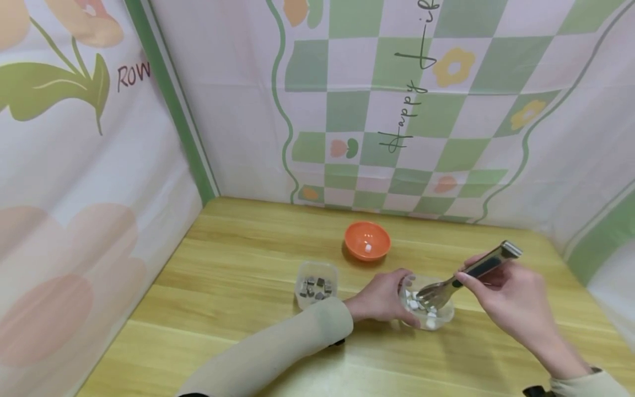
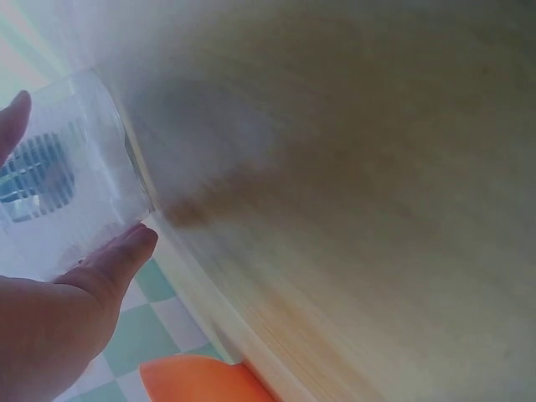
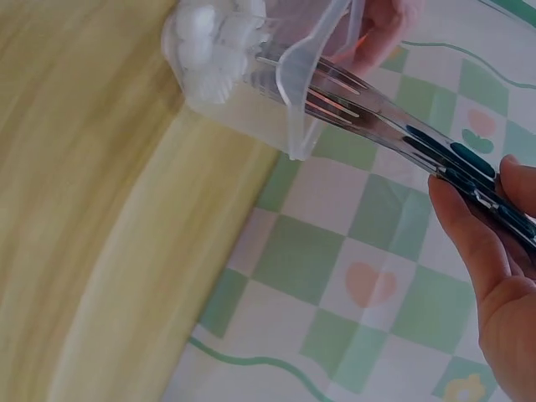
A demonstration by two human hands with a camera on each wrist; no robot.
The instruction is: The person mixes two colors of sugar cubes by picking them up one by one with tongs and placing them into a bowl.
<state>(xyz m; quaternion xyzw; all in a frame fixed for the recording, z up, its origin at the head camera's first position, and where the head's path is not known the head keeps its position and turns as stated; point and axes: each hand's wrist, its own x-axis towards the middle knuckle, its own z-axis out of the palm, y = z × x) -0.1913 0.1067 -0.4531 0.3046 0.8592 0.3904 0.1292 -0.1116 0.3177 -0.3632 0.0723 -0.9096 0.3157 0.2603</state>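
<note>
Head view: clear container (image 1: 448, 315) of small white pieces (image 1: 413, 302) on the wood-grained table (image 1: 223, 264), grasped at its left side by the left hand (image 1: 381, 298), with fingers and thumb spread about the wall. Above the same container, metal tongs (image 1: 488, 265), pinched at the dark-inlaid handle by the right hand (image 1: 516, 295) and tilted downward, with fork-like ends inside, among the white pieces. To the left, just beside the beige sleeve (image 1: 278, 353), second container (image 1: 321, 269) with grey pieces (image 1: 321, 282). Farther back, near the checkered cloth (image 1: 347, 110), orange bowl (image 1: 354, 246) with a single white piece (image 1: 368, 248) inside.

Left wrist view: clear container from the side, between thumb and fingers of the left hand; slotted dark shape (image 2: 38, 176) visible through the plastic; part of the orange bowl at the lower edge; table blurred across the right.

Right wrist view: tongs between thumb and finger of the right hand, aslant across the container's rim, with fork-like ends close to the heaped white pieces. Contact with any one piece: impossible to tell. Behind the container, fingers of the left hand.
</note>
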